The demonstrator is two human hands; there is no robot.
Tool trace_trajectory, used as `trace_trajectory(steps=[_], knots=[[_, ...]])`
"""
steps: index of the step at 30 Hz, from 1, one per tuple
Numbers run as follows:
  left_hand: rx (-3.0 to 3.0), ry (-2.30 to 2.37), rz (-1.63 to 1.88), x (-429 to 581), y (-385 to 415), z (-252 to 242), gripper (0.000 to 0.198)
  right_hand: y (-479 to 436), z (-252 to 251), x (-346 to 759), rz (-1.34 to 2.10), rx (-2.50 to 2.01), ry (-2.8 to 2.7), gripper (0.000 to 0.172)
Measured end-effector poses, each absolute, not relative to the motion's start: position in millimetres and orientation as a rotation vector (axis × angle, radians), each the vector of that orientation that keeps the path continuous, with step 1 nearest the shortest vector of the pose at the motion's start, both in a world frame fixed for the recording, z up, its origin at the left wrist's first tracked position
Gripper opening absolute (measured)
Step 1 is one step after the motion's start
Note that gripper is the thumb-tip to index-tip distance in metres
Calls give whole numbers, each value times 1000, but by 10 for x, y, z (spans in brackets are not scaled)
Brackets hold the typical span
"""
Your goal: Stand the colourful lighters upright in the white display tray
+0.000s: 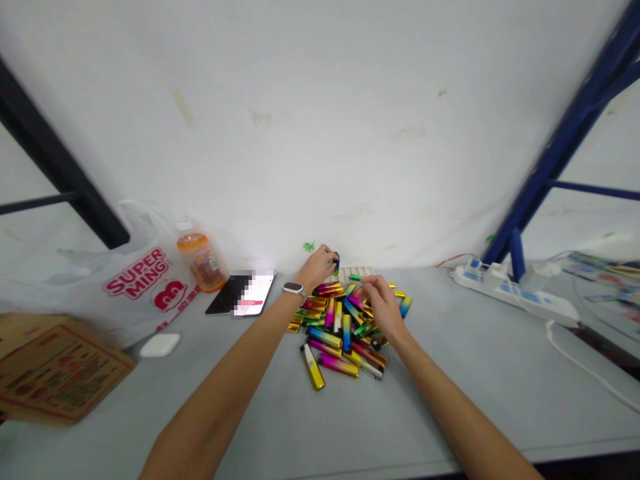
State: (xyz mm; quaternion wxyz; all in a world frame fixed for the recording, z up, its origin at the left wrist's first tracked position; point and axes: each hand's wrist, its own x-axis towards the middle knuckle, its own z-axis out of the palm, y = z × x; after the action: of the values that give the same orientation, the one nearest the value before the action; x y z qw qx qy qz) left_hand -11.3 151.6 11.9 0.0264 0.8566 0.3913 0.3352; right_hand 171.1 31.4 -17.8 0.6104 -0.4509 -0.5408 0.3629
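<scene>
My left hand, with a watch at its wrist, is closed on a dark-topped cigarette lighter at the back of the pile. The lighter stands roughly upright, just left of a pale gridded tray. My right hand reaches over the pile's right side with bent fingers. A green lighter shows at its fingertips, in front of the tray, and seems pinched there. Below both hands lies a heap of shiny multicoloured lighters. One yellow lighter lies at the heap's near left edge.
On the left are a tablet, an orange bottle, a plastic bag, a white case and a cardboard box. To the right, a white power strip and cable lie beside a blue frame. A wall rises behind.
</scene>
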Motion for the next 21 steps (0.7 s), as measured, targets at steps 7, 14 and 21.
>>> trace_trajectory(steps=[7,14,21], knots=[[2829,1350,932,-106,1369,130,35,470,-240,1829,453,-1325,-1599,15],[2701,1471,1063,-110,1250,37,45,831,-53,1894,-7,-1766,-2000,30],[2406,1408,1333,-70,898,-71,33,1030,-8,1863,-157,-1836,-2178,26]])
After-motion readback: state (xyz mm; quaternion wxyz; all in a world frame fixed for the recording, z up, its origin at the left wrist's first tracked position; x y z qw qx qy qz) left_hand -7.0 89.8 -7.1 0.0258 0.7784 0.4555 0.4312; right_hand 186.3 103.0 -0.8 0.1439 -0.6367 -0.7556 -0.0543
